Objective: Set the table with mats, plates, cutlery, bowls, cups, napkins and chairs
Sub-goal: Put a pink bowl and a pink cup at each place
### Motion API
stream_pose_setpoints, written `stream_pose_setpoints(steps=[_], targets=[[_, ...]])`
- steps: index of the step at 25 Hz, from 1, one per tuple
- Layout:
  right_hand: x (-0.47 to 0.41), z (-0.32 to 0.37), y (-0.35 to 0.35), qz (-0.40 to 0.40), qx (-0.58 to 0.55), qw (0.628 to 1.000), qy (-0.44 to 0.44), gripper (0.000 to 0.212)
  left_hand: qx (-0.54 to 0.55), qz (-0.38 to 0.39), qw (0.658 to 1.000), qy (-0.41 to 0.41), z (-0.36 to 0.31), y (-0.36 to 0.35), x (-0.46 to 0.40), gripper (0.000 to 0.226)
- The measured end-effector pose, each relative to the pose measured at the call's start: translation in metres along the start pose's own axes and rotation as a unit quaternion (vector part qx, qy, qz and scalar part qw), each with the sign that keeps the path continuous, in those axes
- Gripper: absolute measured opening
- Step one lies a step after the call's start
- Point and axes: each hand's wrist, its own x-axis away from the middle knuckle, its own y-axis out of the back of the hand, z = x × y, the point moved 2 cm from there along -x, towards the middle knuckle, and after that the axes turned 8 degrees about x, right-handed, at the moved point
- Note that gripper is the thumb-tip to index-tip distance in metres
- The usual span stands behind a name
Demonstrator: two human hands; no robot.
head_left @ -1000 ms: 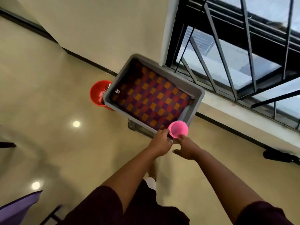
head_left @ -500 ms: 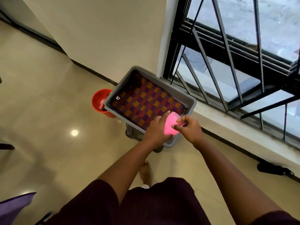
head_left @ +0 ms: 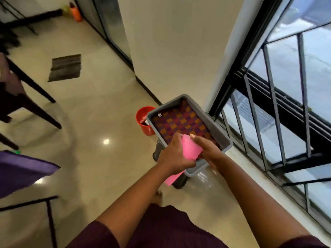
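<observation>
A pink plastic cup (head_left: 190, 149) lies on its side between my two hands, over the near end of a grey plastic tub (head_left: 215, 127). My left hand (head_left: 172, 155) grips the cup from the left with curled fingers. My right hand (head_left: 208, 152) holds it from the right, thumb on top. An orange, red and purple checkered mat (head_left: 180, 122) lines the tub's bottom. Another pink piece (head_left: 172, 179) shows below my left wrist, beside the tub's near corner; what it is cannot be told.
A red bucket (head_left: 143, 120) stands on the floor left of the tub. Dark chair legs (head_left: 32, 101) and a purple cloth (head_left: 21, 169) are at the left. A dark floor mat (head_left: 65, 68) lies farther back. A barred window (head_left: 272, 122) runs along the right.
The cup went from upright at the tub's near corner to lying sideways, gripped by both hands. The view swung, bringing the chair legs, floor mat and purple cloth into sight.
</observation>
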Motion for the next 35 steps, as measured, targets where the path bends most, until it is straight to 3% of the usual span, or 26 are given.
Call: stream_pose_setpoints(steps=[4,8,12,15,19,23,27,31,35], targets=[[0.002,0.007,-0.039,0.05,-0.024,0.997,0.053,0.057,0.041,-0.08,0.993,0.08,0.01,0.018,0.042,0.08],[0.009,0.007,-0.102,0.152,-0.026,0.985,0.074,0.038,0.05,-0.182,0.971,0.144,0.033,0.037,0.101,0.079],[0.02,-0.016,-0.156,0.26,0.026,0.962,0.079,0.066,0.059,-0.245,0.942,0.22,0.055,0.038,0.163,0.08],[0.042,-0.025,-0.196,0.323,0.059,0.941,0.082,0.078,0.127,-0.283,0.907,0.284,0.072,0.038,0.209,0.079],[0.051,-0.011,-0.245,0.38,-0.025,0.924,0.028,0.077,0.376,-0.329,0.815,0.294,0.093,0.043,0.267,0.063],[0.061,0.017,-0.302,0.497,0.133,0.857,0.037,0.066,0.38,-0.373,0.8,0.277,0.122,0.05,0.312,0.073],[0.081,0.025,-0.37,0.498,0.323,0.804,0.031,0.087,0.298,-0.405,0.825,0.258,0.153,0.079,0.354,0.071],[0.118,0.024,-0.45,0.518,0.422,0.743,0.048,0.071,0.268,-0.41,0.833,0.257,0.2,0.11,0.42,0.073],[0.145,0.025,-0.549,0.495,0.41,0.759,0.104,0.067,0.388,-0.425,0.772,0.272,0.253,0.13,0.491,0.07]])
